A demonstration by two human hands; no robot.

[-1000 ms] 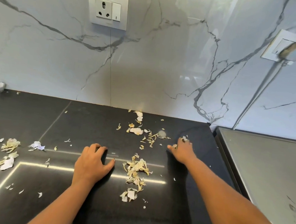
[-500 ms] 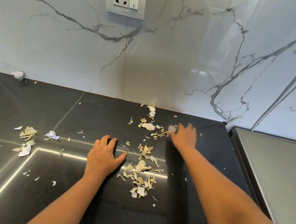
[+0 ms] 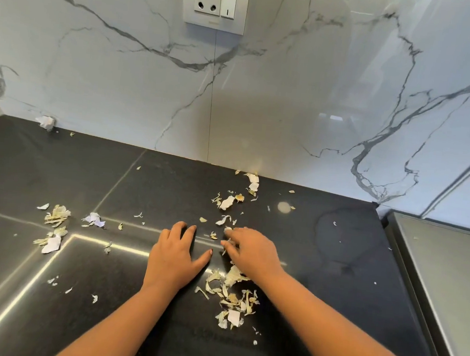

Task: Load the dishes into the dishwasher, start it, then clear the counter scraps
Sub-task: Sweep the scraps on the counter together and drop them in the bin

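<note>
Right hand (image 3: 252, 252) has pulled back from near the wall toward the left hand (image 3: 174, 255); it now sits just beside it, and the scraps it was touching by the wall have been dragged down with it. Left hand hasn't shifted on the table (image 3: 333, 273).

Right hand: palm down, fingers loosely curled over a few scraps, fingertips (image 3: 226, 243) on the surface; can't tell whether it actually pinches any. Left hand: flat, open, fingers together, thumb out toward the right hand, holding nothing.

Scraps: main pile (image 3: 231, 295) lies just below and between the two hands, partly under the right wrist. A thinner trail (image 3: 228, 203) runs from the hands up to the wall. A separate left cluster (image 3: 54, 226) lies well apart on the left. One crumpled white bit (image 3: 45, 122) sits against the wall at far left.

Marble wall carries a socket plate (image 3: 215, 2). Steel surface (image 3: 448, 270) abuts the table on the right.
</note>
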